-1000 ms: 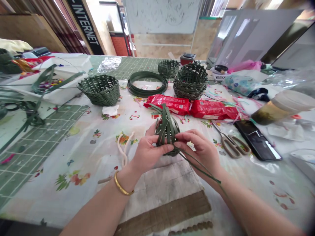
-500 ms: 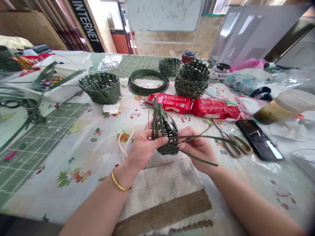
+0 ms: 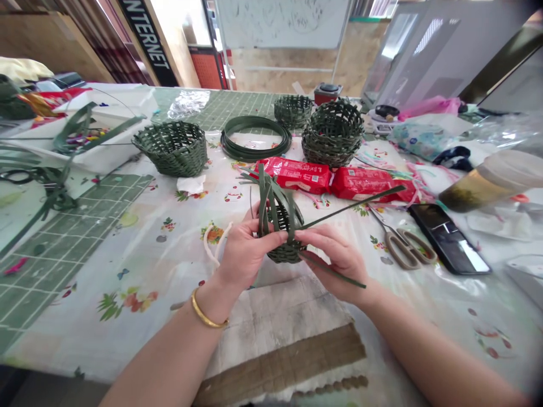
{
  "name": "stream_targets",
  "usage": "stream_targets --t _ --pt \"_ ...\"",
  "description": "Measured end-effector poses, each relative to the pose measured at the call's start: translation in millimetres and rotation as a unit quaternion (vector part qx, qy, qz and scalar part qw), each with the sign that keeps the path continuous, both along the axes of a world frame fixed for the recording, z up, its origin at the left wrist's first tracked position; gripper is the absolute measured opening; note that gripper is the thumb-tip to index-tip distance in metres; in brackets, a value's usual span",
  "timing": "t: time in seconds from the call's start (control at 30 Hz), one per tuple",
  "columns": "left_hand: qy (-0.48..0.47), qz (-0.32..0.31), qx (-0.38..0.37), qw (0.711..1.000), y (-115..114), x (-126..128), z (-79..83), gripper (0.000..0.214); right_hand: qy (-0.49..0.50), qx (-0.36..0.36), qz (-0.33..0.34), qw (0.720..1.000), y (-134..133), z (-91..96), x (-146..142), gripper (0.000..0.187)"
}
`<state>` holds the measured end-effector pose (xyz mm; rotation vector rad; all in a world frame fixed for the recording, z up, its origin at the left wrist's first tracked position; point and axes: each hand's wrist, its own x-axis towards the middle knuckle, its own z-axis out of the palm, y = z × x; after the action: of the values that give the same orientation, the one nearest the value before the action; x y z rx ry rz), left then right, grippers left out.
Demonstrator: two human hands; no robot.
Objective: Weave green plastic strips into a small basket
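Observation:
A small dark-green woven basket (image 3: 283,253) is held up over the cloth, its long upright strips bending together above the rim. My left hand (image 3: 250,249) is closed around its left side, thumb pressed near the front of the weave; the other fingers are partly hidden behind it. At the basket's right side my right hand (image 3: 335,257) has its fingers pinched at the wall, by a flat green strip (image 3: 356,204) that reaches up to the right. A second strip end (image 3: 339,275) slants down across the right palm.
Scissors (image 3: 407,246) and a phone (image 3: 449,237) lie to the right. Red packets (image 3: 297,175), a strip coil (image 3: 255,138), and finished-looking baskets (image 3: 176,150) stand farther back. A pale cloth (image 3: 288,328) lies beneath my hands; a cup of liquid (image 3: 475,183) is far right.
The strip on the right has swung from nearly level to slanting up and away. My right hand has shifted slightly left and its fingers have moved against the basket's side.

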<state>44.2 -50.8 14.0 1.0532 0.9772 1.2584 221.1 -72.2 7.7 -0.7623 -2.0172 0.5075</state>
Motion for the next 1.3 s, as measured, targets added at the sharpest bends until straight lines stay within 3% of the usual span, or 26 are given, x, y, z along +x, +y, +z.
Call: stream_targets --t 0.13,0.23,0.33,0.4,0.5,0.6,0.8,1.03,1.3 --pt "0.015 0.004 0.028 1.0 1 -1 0.0 0.01 -0.068 0.067 -0.092 0.991 -1 -1.3 -3 0.055" --pt "0.028 -0.001 0.028 0.999 0 1 1.6 0.007 -0.05 0.06 -0.166 0.983 -4 0.8 -7 0.033" --pt "-0.013 -0.014 -0.009 1.0 -1 3 1.9 0.007 0.008 -0.026 -0.187 0.982 -6 6.1 -10 0.014" --pt "-0.038 -0.019 -0.027 0.999 -2 4 2.0 0.007 0.056 -0.119 -0.188 0.973 -6 10.2 -10 0.007" --pt "-0.054 -0.017 -0.029 0.998 -2 5 2.9 0.008 0.111 -0.249 -0.162 0.948 -2 14.7 -7 0.012" --pt "-0.052 -0.014 -0.025 0.998 -2 4 3.4 0.007 0.129 -0.322 -0.111 0.931 3 15.7 -2 0.019" --pt "0.016 -0.043 -0.002 0.999 2 -4 -2.7 0.007 0.132 -0.299 -0.112 0.938 5 8.3 -2 0.02" --pt "0.028 -0.143 0.032 0.989 8 -14 -5.1 0.014 0.207 -0.395 -0.04 0.894 7 1.3 -2 0.026" --pt "0.073 -0.148 0.086 0.983 10 -18 -8.1 0.012 0.148 -0.361 -0.078 0.917 4 -1.3 -4 0.03"
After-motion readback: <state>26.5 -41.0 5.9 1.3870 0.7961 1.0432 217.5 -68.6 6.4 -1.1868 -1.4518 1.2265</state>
